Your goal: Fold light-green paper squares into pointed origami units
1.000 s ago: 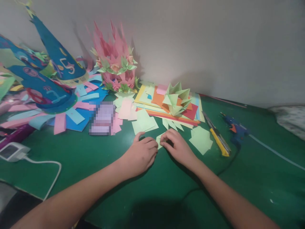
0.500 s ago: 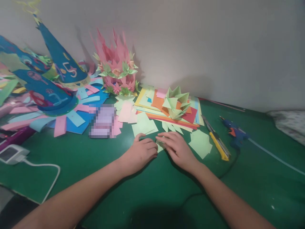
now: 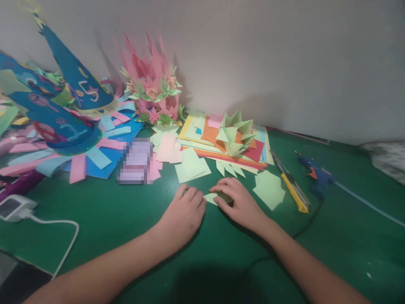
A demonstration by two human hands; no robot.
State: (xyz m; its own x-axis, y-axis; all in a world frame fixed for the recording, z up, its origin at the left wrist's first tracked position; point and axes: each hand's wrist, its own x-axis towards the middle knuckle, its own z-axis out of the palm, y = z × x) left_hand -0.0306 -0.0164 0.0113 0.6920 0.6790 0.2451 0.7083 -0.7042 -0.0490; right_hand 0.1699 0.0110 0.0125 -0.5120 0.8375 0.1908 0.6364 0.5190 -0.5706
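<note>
On the left of the green table [image 3: 120, 219], a blue cone hat [image 3: 65, 52] bearing a 5 leans behind a second blue cone [image 3: 44, 112], with pink and light-blue paper strips [image 3: 78, 167] fanning out around its base over a blue sheet [image 3: 103, 170]. A spiky pink paper crown [image 3: 148, 101] trimmed with roses and green leaves stands near the wall [image 3: 284, 50]. To the right, a yellow utility knife [image 3: 295, 193] lies beside a blue glue gun [image 3: 319, 178], its nozzle pointing toward the wall and a pale stick [image 3: 370, 203] trailing from its back. At the left edge, a white device [image 3: 14, 209] with a white cord [image 3: 75, 238] sits near something purple [image 3: 25, 183], too blurred to identify.
</note>
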